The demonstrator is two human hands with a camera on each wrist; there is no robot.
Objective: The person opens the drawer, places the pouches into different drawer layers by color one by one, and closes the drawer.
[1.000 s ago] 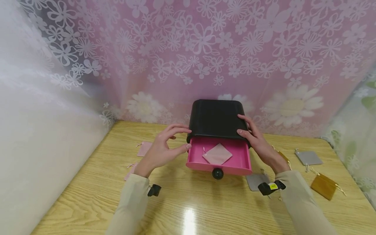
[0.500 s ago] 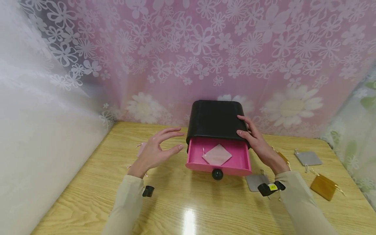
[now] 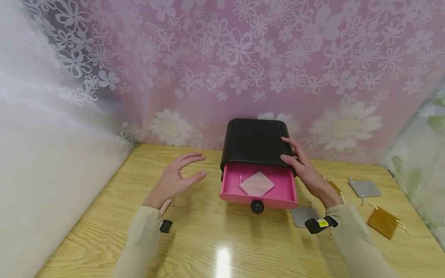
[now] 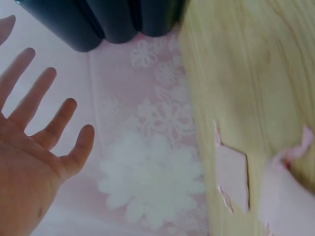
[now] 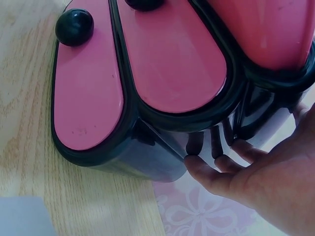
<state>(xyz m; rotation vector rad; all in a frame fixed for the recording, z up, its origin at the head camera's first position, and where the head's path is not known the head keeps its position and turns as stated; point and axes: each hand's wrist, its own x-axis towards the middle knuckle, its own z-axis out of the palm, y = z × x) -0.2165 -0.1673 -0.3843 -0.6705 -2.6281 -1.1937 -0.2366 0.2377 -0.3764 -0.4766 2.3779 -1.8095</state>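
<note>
A black chest of drawers (image 3: 257,141) with three tiers stands at the back of the wooden table. Its pink top drawer (image 3: 240,199) is pulled out, and a pale pink drawstring pouch (image 3: 258,184) lies flat inside. My right hand (image 3: 307,173) rests against the chest's right side, thumb and index fingertip at the top edge. In the right wrist view the other fingertips touch the side wall, below the drawers' round black knobs (image 5: 75,27). My left hand (image 3: 170,183) hovers left of the chest, holding nothing, fingers spread. Beneath it two pink pouches (image 4: 232,177) lie on the table, partly hidden in the head view.
Right of the chest lie grey pouches (image 3: 366,188) and mustard pouches (image 3: 384,222), one grey pouch (image 3: 303,217) near the right wrist. A floral pink curtain (image 3: 208,69) hangs close behind the chest. White cloth (image 3: 52,154) borders the table's left edge.
My left hand has drawn away from the chest's left side, moving left over the pink pouches. The right hand stays on the chest, and the drawer stays pulled out.
</note>
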